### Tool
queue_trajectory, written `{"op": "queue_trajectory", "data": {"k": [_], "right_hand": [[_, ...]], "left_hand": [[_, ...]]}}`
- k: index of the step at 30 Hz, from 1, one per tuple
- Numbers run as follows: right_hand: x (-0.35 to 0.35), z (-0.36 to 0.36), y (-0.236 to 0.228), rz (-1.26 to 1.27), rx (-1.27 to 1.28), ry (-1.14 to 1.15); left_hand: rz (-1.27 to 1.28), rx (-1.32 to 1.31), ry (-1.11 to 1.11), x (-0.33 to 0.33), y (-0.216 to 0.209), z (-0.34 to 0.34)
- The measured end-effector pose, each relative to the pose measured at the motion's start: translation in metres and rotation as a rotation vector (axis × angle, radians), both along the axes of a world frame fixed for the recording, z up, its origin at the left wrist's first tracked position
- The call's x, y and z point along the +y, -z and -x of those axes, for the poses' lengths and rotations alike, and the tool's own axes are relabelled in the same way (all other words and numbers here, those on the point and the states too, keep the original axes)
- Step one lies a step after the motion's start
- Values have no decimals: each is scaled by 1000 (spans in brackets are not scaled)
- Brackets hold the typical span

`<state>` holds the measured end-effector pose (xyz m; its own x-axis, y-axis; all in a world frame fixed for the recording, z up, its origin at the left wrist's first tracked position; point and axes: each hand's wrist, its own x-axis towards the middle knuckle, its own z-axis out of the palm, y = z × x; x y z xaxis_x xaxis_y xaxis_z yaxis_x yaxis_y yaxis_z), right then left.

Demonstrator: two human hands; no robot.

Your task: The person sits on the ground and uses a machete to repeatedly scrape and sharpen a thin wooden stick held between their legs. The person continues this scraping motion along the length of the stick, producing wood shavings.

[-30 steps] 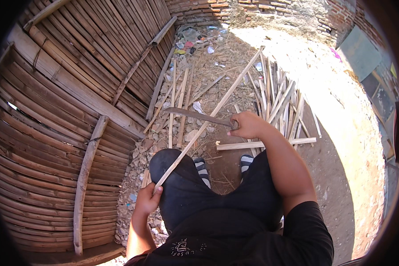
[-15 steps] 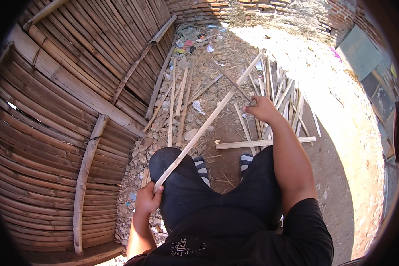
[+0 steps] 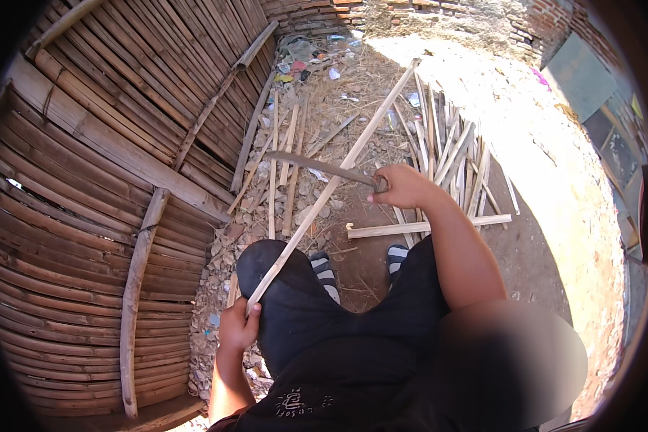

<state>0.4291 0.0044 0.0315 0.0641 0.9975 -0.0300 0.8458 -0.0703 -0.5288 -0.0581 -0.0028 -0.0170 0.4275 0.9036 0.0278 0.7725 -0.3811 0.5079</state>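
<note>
- My left hand [image 3: 236, 325] grips the near end of the stick [image 3: 331, 186].
- My right hand [image 3: 405, 187] holds the knife [image 3: 317, 164], blade across the stick, ahead.

2 hands [image 3: 239, 325] [image 3: 405, 186], 1 long bamboo strip [image 3: 324, 194], 1 curved blade [image 3: 317, 164] and 2 striped sandals [image 3: 324, 270] [image 3: 397, 256] are counted.
</note>
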Motion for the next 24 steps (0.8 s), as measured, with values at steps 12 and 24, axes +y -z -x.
{"op": "queue_trajectory", "data": {"k": [12,24], "right_hand": [[-5,37,-5,151,-67,-168],[-3,-31,15,28,187,272]], "left_hand": [[27,26,19,6,2,5],[-17,44,0,3,0,-1]]}}
